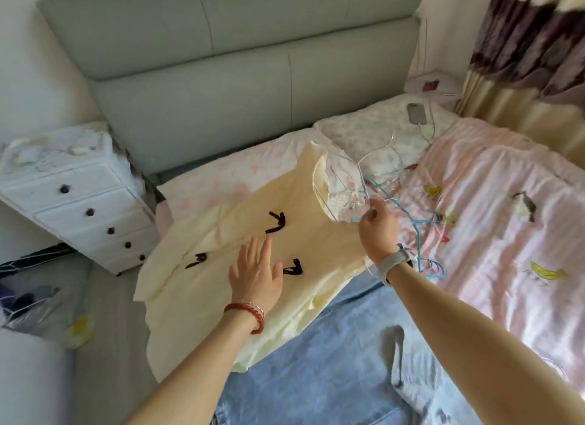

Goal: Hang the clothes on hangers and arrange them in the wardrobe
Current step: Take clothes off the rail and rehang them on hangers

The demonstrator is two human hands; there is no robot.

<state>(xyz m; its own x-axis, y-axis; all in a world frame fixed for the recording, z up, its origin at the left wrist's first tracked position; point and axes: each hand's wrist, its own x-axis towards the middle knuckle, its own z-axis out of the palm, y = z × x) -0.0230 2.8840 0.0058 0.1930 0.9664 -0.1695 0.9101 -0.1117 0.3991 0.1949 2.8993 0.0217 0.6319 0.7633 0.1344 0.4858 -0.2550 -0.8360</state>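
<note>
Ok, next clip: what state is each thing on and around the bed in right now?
Yellow garment: spread flat on the bed, not hung.
White wire hanger: lifted, pinched by the right hand.
Left hand: open, palm down over the garment.
Blue hangers: loose on the pink bedding.
Denim garment: lying flat, unhung.
Phone: on the pillow, cable attached.
Drawer unit: drawers shut.

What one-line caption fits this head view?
Left hand flat over a yellow garment on the bed; right hand grips a wire hanger.
</note>
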